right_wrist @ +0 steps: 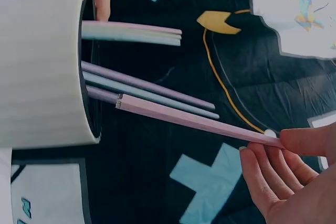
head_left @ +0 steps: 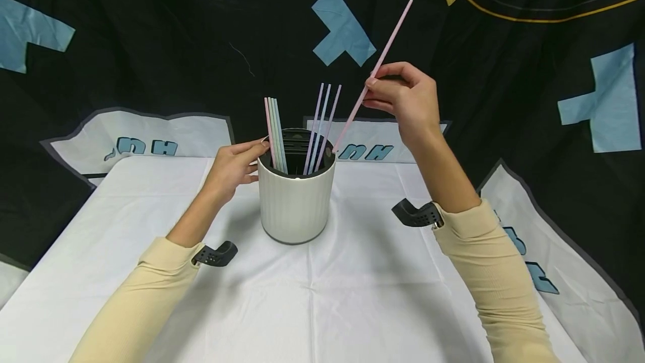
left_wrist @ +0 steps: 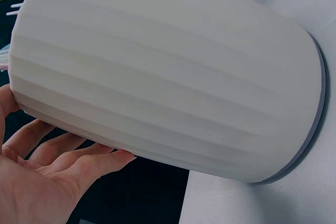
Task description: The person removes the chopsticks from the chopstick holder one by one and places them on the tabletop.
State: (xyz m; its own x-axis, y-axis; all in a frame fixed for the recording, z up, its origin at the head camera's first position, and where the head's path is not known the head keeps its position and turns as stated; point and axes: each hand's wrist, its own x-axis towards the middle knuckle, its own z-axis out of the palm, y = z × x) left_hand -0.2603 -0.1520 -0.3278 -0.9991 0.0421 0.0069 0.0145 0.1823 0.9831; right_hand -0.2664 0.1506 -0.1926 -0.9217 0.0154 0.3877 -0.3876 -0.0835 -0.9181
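A white ribbed holder [head_left: 296,198] stands on the white tablecloth [head_left: 353,296], with several pastel chopsticks [head_left: 322,128] upright in its slots. My left hand [head_left: 237,164] rests its fingers against the holder's left side near the rim; the left wrist view shows the holder [left_wrist: 168,72] filling the frame with my left fingers [left_wrist: 79,163] pressed on it. My right hand [head_left: 400,97] pinches a pink chopstick [head_left: 375,69] near its middle, tilted, its lower tip at the holder's right rim. In the right wrist view the pink chopstick [right_wrist: 194,120] points at the holder [right_wrist: 44,66].
A black cloth with blue and yellow shapes [head_left: 342,29] hangs behind and around the table. The tablecloth's edges fall off at the left and right. Black wrist-camera mounts [head_left: 418,214] sit on both sleeves.
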